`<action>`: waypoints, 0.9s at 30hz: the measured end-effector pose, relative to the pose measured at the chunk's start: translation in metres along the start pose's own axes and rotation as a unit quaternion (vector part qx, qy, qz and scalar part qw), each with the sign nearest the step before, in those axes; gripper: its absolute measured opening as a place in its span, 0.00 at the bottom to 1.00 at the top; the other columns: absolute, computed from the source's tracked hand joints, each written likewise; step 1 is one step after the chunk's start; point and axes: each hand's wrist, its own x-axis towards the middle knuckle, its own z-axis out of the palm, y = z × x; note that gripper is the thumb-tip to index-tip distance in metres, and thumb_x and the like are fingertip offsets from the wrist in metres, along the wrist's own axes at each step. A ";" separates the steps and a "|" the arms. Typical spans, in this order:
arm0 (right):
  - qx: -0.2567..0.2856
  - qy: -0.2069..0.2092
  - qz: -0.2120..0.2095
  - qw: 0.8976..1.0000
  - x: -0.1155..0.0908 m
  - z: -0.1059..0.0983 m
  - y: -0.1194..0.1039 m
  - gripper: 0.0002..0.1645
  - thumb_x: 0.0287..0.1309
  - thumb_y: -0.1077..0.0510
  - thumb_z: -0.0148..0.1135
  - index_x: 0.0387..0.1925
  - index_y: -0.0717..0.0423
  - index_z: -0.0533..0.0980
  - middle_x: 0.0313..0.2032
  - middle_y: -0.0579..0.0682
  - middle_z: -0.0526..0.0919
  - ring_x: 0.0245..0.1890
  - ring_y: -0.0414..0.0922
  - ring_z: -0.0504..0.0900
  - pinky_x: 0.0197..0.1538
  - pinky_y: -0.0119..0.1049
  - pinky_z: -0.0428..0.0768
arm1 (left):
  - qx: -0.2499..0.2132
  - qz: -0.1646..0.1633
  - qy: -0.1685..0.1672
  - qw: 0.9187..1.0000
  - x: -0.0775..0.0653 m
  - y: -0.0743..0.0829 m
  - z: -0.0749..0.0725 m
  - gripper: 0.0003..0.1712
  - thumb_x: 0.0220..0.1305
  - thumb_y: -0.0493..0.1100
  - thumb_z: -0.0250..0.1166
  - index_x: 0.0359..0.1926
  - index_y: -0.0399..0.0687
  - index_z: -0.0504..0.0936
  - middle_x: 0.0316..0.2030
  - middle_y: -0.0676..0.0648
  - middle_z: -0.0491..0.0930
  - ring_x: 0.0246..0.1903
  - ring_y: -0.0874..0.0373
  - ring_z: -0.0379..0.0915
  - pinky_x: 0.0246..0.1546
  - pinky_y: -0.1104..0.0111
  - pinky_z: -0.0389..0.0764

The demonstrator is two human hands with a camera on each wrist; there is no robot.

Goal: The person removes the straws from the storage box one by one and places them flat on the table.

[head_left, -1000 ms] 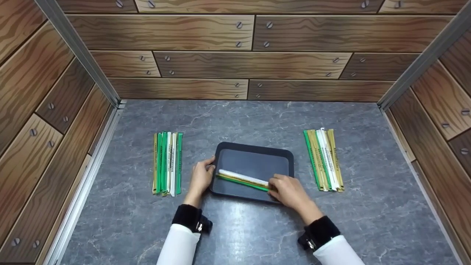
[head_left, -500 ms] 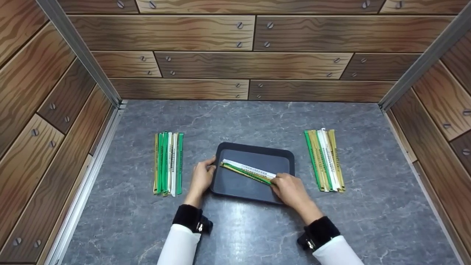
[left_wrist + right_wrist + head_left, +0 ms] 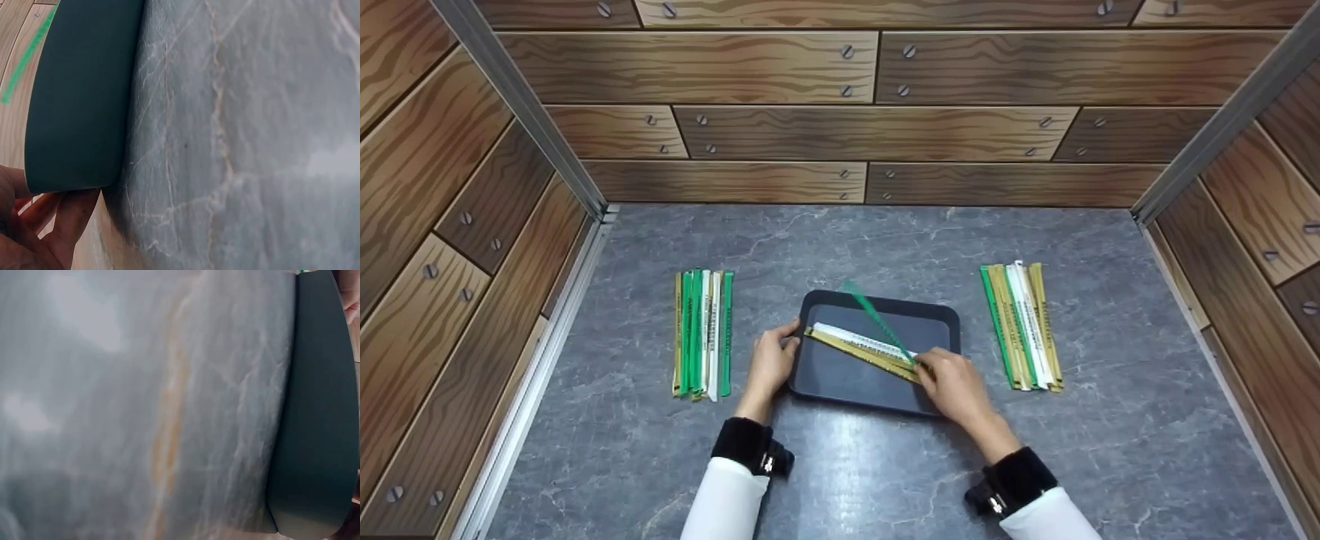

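A dark tray sits on the grey marbled tabletop. My left hand holds its left edge, and the left wrist view shows my fingertips against the tray's wall. Over the tray's right part, my right hand pinches the near end of a slim green stick packet, blurred, its far end out past the back rim. Below it, white and gold stick packets slant across the tray, their right ends under my right fingers. In the right wrist view, the tray's outer side hides most of that hand.
One bundle of green, white and gold stick packets lies left of the tray. A similar bundle lies to the right. Wood-patterned walls with metal corner rails enclose the table on three sides.
The stick packets in my right hand have turned and shifted toward the back of the tray. The green one has swung apart from the white and gold. My left hand has stayed put.
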 end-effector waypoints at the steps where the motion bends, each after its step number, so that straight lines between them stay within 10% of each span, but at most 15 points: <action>1: 0.021 0.012 0.017 1.000 0.000 -0.002 0.000 0.04 0.55 0.65 0.69 0.35 0.60 0.84 0.29 0.48 0.83 0.26 0.45 0.82 0.30 0.43 0.80 | 0.001 0.000 0.003 1.000 0.000 0.000 0.000 0.22 0.67 0.33 0.61 0.61 0.45 0.79 0.57 0.42 0.78 0.55 0.46 0.76 0.50 0.56 0.77; 9: 0.134 0.080 0.138 0.978 0.002 -0.026 0.017 0.18 0.59 0.69 0.64 0.51 0.70 0.77 0.31 0.55 0.84 0.28 0.49 0.82 0.32 0.42 0.81 | -0.001 0.005 0.012 1.000 0.001 -0.001 0.001 0.21 0.66 0.32 0.62 0.59 0.44 0.80 0.56 0.43 0.79 0.55 0.47 0.76 0.52 0.57 0.77; 27: -0.068 -0.034 0.320 0.944 -0.008 -0.083 0.104 0.24 0.67 0.58 0.54 0.62 0.62 0.73 0.41 0.63 0.84 0.35 0.63 0.82 0.29 0.56 0.76 | -0.005 -0.001 0.007 1.000 0.002 0.000 0.000 0.21 0.66 0.33 0.62 0.60 0.45 0.80 0.56 0.41 0.78 0.52 0.47 0.78 0.49 0.57 0.78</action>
